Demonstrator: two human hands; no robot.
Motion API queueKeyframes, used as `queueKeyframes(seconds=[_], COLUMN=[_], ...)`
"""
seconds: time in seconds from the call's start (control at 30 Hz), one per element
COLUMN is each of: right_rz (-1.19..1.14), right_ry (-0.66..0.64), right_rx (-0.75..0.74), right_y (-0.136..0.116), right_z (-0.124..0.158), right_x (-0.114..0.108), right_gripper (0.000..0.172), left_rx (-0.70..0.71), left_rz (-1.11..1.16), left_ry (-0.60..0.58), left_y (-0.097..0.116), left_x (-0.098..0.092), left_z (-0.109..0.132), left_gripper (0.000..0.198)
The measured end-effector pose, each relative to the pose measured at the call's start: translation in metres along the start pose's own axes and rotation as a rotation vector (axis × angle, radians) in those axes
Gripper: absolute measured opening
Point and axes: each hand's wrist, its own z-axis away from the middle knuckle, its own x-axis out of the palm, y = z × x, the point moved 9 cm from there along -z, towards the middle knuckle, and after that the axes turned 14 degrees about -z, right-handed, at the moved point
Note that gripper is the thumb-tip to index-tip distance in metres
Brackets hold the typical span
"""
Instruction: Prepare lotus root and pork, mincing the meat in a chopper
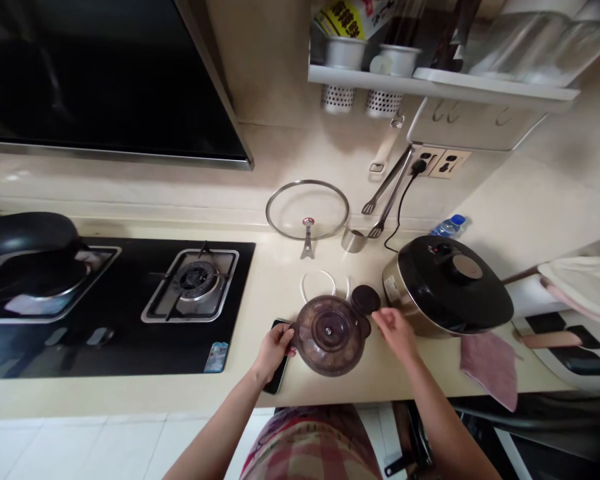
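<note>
A brown see-through jug with a lid (330,335) stands on the beige counter (275,280), seen from above. My left hand (274,349) is closed round the jug's handle at its left side, above a black phone (278,373) lying on the counter. My right hand (396,332) hovers at the jug's right side with its fingers loosely bent. It holds nothing that I can see, and its fingertips are near a small round dark cap (365,299) beside the jug.
A black rice cooker (450,283) stands to the right, plugged into a wall socket (425,160), with a pink cloth (490,367) in front. A glass lid (307,210) leans on the wall. A gas hob (190,283) with a black pan (25,250) lies left.
</note>
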Motion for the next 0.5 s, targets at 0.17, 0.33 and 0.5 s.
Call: queueKeyframes(seconds=[0.17,0.33,0.5], right_rz=[0.566,0.762,0.755], right_ry=[-0.363,-0.907,-0.904], right_rx=[-0.498,-0.398,-0.541], right_y=[-0.068,-0.057,-0.067], right_z=[-0.025,-0.038,-0.046], right_x=[0.029,0.074,0.085], right_gripper=[0.07,0.089,0.075], left_rx=[0.014,0.053,0.213], left_rz=[-0.084,-0.214,-0.523], left_ry=[0.035,0.114,0.43], left_y=[0.005,0.014,0.028], left_x=[-0.004,-0.008,-0.021], left_z=[0.001,0.002,0.021], left_gripper=[0.042,0.034,0.03])
